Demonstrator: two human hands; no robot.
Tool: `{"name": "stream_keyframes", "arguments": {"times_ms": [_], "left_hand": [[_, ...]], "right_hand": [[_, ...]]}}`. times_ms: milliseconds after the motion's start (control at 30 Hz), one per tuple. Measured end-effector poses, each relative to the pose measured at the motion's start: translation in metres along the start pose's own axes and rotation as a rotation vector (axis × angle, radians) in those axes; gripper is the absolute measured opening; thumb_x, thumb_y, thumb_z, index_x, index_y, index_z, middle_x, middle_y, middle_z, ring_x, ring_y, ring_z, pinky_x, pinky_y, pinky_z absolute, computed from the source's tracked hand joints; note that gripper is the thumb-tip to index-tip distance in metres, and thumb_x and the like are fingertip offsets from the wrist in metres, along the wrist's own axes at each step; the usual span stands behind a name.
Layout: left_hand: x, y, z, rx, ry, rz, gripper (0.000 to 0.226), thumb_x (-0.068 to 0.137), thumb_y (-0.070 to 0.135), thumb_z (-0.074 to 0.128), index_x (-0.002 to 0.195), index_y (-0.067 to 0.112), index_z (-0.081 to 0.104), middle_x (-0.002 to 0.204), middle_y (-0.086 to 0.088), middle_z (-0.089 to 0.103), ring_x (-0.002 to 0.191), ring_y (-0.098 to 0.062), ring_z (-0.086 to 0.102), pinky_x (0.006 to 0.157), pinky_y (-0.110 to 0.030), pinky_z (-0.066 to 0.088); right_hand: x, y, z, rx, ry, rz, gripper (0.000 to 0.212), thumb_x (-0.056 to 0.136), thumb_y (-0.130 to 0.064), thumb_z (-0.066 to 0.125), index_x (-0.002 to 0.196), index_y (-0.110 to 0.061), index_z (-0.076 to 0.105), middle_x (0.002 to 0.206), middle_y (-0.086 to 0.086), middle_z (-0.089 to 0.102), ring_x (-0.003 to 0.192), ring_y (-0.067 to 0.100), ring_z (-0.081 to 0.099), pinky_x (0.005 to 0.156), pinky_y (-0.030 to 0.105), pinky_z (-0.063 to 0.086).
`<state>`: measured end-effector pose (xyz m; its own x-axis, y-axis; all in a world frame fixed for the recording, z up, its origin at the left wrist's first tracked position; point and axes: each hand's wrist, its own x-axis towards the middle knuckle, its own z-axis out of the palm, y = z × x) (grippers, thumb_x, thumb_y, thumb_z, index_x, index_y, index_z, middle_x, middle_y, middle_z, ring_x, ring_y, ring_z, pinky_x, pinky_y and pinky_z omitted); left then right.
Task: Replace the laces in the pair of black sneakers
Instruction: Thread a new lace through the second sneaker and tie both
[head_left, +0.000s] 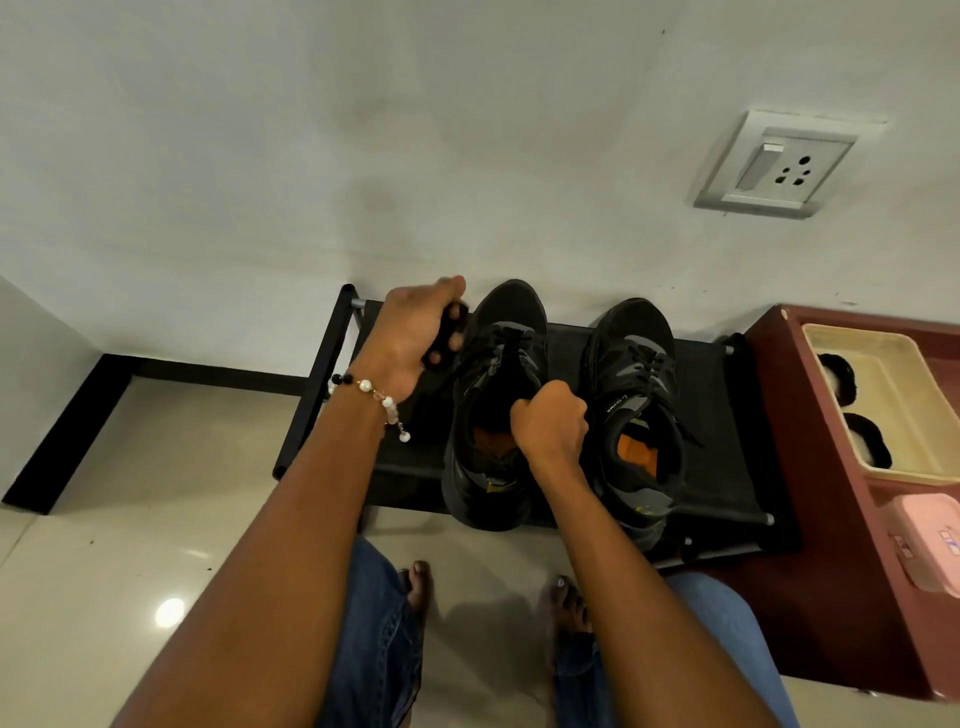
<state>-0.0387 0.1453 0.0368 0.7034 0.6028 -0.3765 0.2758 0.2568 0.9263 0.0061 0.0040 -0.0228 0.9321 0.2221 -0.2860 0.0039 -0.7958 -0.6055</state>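
Work looks barely begun: both black sneakers (636, 410) sit on the low shoe rack (722, 415), the right one fully laced, while the left hand (421, 332) grips a bunched black lace (445, 332) and the right hand (550, 421) clutches the left sneaker's (493, 374) tongue.

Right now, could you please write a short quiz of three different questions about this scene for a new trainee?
1. True or false: both black sneakers stand on the black shoe rack.
2. Which sneaker does the right hand grip? A) left sneaker B) right sneaker
3. Fill in: the left hand holds a black ____.

Key: 1 true. 2 A, at the collar by the tongue. 3 lace, pulled up from the left sneaker; the right sneaker is still laced.
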Motion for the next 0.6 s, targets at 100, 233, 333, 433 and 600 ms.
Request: {"name": "stream_keyframes", "arguments": {"times_ms": [100,233,333,433,600], "left_hand": [[0.005,-0.017,-0.009,0.410,0.104,-0.073,0.043,0.091,0.046,0.061,0.067,0.010,0.062,0.066,-0.002,0.064,0.060,-0.018,0.062,0.060,-0.029,0.048],[0.011,-0.029,-0.019,0.791,0.306,-0.030,0.037,0.088,0.050,0.063,0.078,0.015,0.067,0.090,-0.005,0.066,0.086,-0.023,0.062,0.091,-0.044,0.048],[0.006,-0.029,-0.013,1.155,0.364,0.023,0.030,0.089,0.042,0.065,0.113,0.023,0.064,0.112,-0.009,0.060,0.109,-0.034,0.057,0.103,-0.056,0.030],[0.015,-0.032,-0.005,1.191,0.243,0.190,0.035,0.090,0.038,0.064,0.125,0.035,0.062,0.129,-0.007,0.058,0.125,-0.035,0.047,0.103,-0.057,0.033],[0.022,-0.038,0.001,1.006,0.002,0.220,0.014,0.090,0.027,0.067,0.099,0.023,0.076,0.104,-0.002,0.072,0.097,-0.024,0.066,0.090,-0.043,0.053]], "right_hand": [[-0.001,-0.001,0.000,0.005,-0.004,0.001,0.021,0.093,-0.014,0.054,0.077,-0.011,0.041,0.076,0.003,0.043,0.075,0.025,0.052,0.060,0.032,0.042],[-0.001,-0.002,-0.001,0.012,-0.014,0.003,0.014,0.093,-0.015,0.055,0.086,-0.009,0.045,0.085,0.007,0.046,0.078,0.026,0.051,0.063,0.033,0.043],[-0.001,-0.002,-0.002,0.005,-0.015,-0.003,0.015,0.093,-0.014,0.054,0.084,-0.009,0.044,0.086,0.007,0.047,0.076,0.026,0.051,0.061,0.033,0.042],[0.000,-0.001,-0.002,0.005,-0.019,-0.006,0.021,0.093,-0.015,0.054,0.077,-0.011,0.041,0.084,0.007,0.047,0.075,0.026,0.052,0.060,0.033,0.043],[0.000,-0.001,-0.002,0.008,-0.020,-0.005,0.015,0.093,-0.015,0.054,0.085,-0.009,0.043,0.086,0.007,0.046,0.077,0.025,0.050,0.063,0.033,0.043]]}}
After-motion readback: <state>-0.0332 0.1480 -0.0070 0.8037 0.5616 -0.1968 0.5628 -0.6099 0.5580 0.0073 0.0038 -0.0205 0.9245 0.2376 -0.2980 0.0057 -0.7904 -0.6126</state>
